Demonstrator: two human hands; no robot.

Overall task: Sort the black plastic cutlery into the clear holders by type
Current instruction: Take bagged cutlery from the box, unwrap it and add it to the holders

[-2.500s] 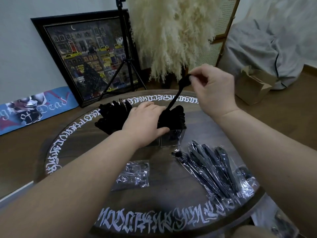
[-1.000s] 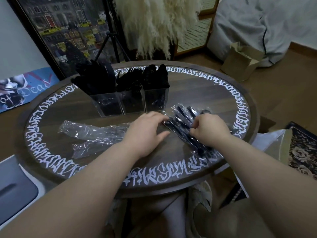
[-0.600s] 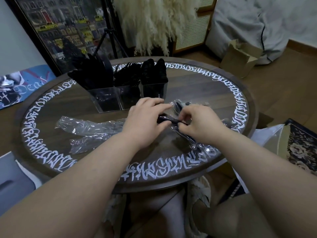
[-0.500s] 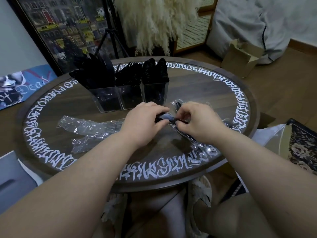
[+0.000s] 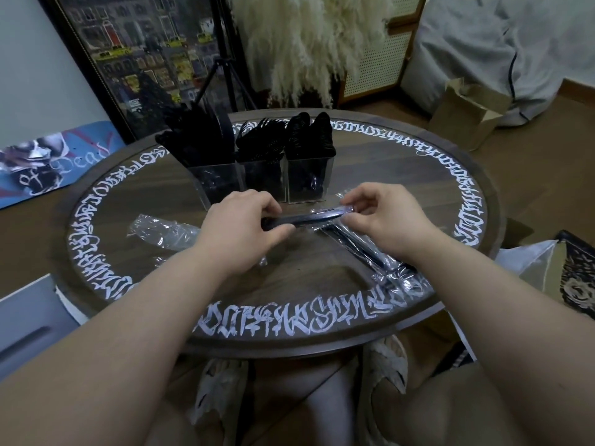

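Both hands hold one wrapped piece of black cutlery (image 5: 306, 218) between them, just above the table. The left hand (image 5: 240, 226) has its fingers curled round one end, thumb underneath. The right hand (image 5: 383, 217) pinches the other end with thumb and forefinger, where the clear wrap catches the light; its other fingers are bent loosely. What type of piece it is cannot be told through the wrap.

Just beyond the hands stand three clear holders (image 5: 264, 181) in a row, touching side by side, each packed with upright black cutlery (image 5: 277, 136). A pile of wrapped cutlery (image 5: 380, 262) lies under the right wrist, reaching toward the near rim; the count is unclear. Empty clear wrappers (image 5: 161, 231) lie left of the left hand.

The round wooden table (image 5: 322, 284) has white lettering around its edge. Behind it lean a framed city picture (image 5: 128, 59) and a tripod (image 5: 225, 66), with pale pampas grass (image 5: 309, 43), a cardboard box (image 5: 467, 111) and a grey beanbag (image 5: 515, 43) on the wooden floor.
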